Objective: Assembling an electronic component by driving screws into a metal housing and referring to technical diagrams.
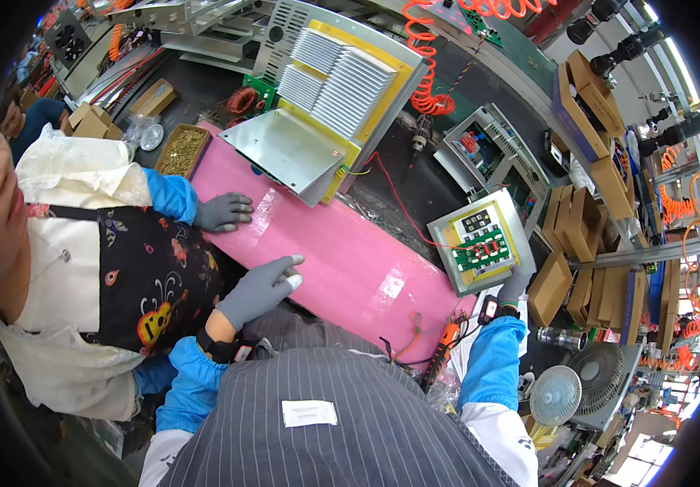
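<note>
Circuit-board unit (pixel 480 253) is gripped at its near right corner by the right hand (pixel 518 284), beside the right end of the pink mat (pixel 334 260); the fingertips are hidden behind it. By this corner hold, the green board seems to be kept uncovered and turned upward; whether any weight is borne by the surface below cannot be told. The left hand (pixel 262 292) is held well apart, empty, its fingers spread loosely over the mat; contact there cannot be confirmed.

A red wire (pixel 392 193) is strung from the board toward the heat-sink unit (pixel 348 85), and both were presumably placed near each other to suit its reach. The heat-sink unit's silver fins are turned upward at the mat's far edge, where scratches are probably prevented by the soft covering. On the left, the mat is touched by a co-worker's gloved hand (pixel 224 213), and a tray of small parts (pixel 182 151) is set just beyond, likely for easy reach.
</note>
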Available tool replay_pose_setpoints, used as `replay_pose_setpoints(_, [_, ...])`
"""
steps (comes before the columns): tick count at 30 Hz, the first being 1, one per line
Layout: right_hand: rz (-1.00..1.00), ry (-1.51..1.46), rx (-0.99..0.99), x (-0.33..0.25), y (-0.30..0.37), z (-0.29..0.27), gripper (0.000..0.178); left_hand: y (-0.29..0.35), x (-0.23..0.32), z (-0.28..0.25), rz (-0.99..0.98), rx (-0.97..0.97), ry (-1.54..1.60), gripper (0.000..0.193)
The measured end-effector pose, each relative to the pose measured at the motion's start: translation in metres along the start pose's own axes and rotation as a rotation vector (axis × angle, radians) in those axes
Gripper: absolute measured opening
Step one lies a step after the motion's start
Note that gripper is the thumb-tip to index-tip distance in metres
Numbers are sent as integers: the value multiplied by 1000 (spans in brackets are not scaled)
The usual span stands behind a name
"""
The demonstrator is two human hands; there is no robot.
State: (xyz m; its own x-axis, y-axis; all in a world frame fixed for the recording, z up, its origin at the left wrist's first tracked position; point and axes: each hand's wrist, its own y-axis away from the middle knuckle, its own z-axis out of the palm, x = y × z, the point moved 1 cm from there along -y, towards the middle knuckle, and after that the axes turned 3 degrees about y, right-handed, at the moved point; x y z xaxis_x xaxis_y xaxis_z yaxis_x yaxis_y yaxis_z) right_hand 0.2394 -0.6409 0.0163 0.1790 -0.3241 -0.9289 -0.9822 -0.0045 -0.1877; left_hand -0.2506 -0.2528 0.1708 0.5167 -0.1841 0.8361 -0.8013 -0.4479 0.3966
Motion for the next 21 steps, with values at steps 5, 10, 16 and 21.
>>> replay_pose_setpoints(5, [77,-29,-10,-5,-4,-13,45,-1,1,6,44,-20,67,47])
replay_pose_setpoints(10, [142,-57,-51,-12,0,-8,54,-7,8,3,124,17,90,54])
replay_pose_setpoints(16, [140,-38,-28,-24,10,-6,46,-26,38,-24,225,201,148,64])
replay_pose_setpoints(21, [142,-53,-42,-11,2,-13,48,-40,45,-32,301,319,25,63])
